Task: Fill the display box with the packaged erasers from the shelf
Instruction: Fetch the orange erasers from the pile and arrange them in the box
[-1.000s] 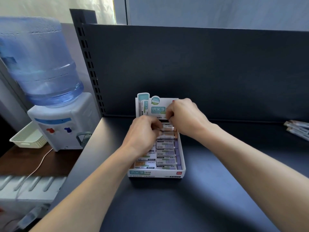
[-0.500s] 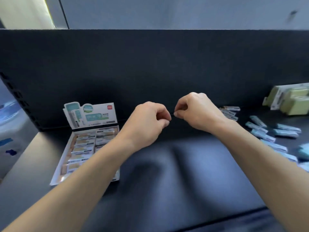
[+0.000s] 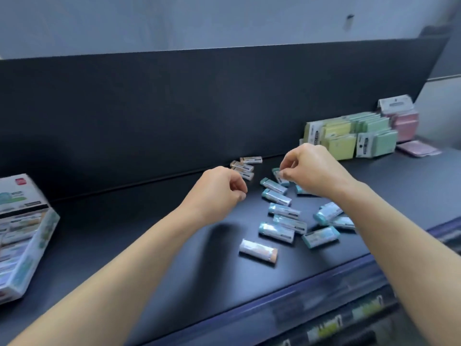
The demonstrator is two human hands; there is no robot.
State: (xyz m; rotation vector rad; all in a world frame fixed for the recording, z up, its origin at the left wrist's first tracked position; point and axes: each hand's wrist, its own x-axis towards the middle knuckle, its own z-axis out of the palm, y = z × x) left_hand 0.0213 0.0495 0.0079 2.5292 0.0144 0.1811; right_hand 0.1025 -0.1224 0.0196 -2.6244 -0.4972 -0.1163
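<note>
Head view: the dark shelf (image 3: pixel 149 233) runs from left to right, with a dark back panel (image 3: pixel 174 108) standing behind it. The box (image 3: pixel 37 243) sits at the far left edge of the frame, tilted in this view and blurred. Rows of erasers lie inside it, and its printed header card stands up at the back.

Loose erasers (image 3: pixel 277 232) lie scattered on the shelf to the right of centre, well apart from the box. Most have teal ends. A few tan ones (image 3: pixel 245 167) lie by the back panel, and 1 tan-ended eraser (image 3: pixel 258 252) lies alone nearest the shelf's front edge.

The 2 hands hover over this scatter. The left hand (image 3: pixel 217 193) has its fingers curled in, thumb against forefinger, and nothing shows in it. The right hand (image 3: pixel 314 171) is curled too, with thumb and forefinger tips close together at the end of a teal eraser (image 3: pixel 276 175). I cannot tell whether they grip it.

Green, yellow and pink note packs (image 3: pixel 349 138) stand at the far right by the panel.
</note>
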